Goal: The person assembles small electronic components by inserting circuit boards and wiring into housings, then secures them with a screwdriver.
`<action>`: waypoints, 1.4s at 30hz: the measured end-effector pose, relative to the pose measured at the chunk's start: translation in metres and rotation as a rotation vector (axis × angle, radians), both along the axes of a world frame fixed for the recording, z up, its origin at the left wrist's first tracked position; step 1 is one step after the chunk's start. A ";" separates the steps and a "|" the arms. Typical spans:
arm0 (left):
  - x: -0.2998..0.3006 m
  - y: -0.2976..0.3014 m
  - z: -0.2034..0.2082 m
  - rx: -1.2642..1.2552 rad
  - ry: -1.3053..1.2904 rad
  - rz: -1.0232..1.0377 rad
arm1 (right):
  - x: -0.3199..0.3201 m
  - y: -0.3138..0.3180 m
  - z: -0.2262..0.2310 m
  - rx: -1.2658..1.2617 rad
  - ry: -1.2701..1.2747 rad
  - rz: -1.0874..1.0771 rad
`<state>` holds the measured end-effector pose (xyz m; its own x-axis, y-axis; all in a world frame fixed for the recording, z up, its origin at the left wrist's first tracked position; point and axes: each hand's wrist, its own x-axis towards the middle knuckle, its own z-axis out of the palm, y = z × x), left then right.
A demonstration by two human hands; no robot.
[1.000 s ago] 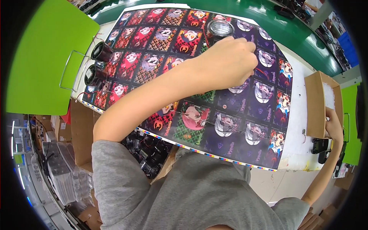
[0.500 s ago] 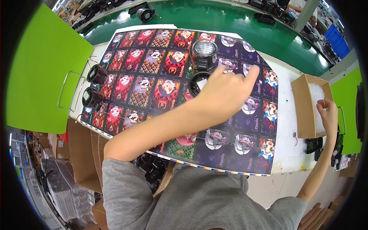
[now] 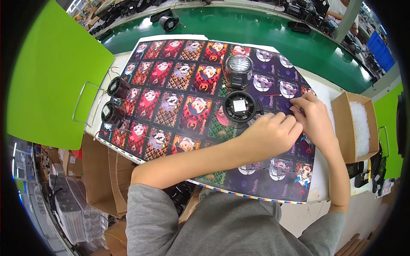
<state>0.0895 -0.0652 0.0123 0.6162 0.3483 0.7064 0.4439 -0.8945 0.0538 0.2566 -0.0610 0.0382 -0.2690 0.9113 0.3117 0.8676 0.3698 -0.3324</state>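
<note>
My left hand (image 3: 278,133) reaches across the printed sheet, fingers curled in a pinch. My right hand (image 3: 315,119) meets it from the right, its fingertips pressed together. What lies between the fingertips is too small to make out; a thin dark strand shows there. Beside my left hand lies a round black housing (image 3: 232,115) with a white square at its centre. Just beyond it stands a black lamp-like unit (image 3: 239,70) with a clear ribbed lens. A thin red wire (image 3: 273,95) runs from near these two units toward my hands.
The printed sheet (image 3: 171,102) of cartoon cards covers the white table. Two black cylindrical units (image 3: 113,112) with wires sit at its left edge. At right stands a cardboard box (image 3: 345,128) holding small clear pieces (image 3: 359,128). A green conveyor belt (image 3: 205,25) lies beyond.
My right hand has left the cardboard box and come to my left hand over the sheet. My left hand has moved nearer to me, uncovering the round black housing. The view has shifted slightly.
</note>
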 end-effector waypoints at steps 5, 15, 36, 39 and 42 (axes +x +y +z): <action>-0.011 0.003 -0.016 -0.086 0.042 -0.109 | 0.002 0.001 -0.012 0.014 0.077 0.004; -0.018 0.027 -0.016 -0.184 -0.066 0.031 | 0.005 0.002 -0.012 -0.070 0.208 -0.046; -0.021 0.024 -0.003 -0.412 -0.348 -0.049 | -0.013 -0.011 -0.002 -0.114 0.833 0.096; -0.019 0.024 -0.004 -0.428 -0.371 -0.082 | -0.013 -0.011 -0.006 -0.118 0.802 0.102; -0.019 0.024 -0.005 -0.437 -0.353 -0.087 | -0.012 -0.011 -0.006 -0.168 0.827 0.119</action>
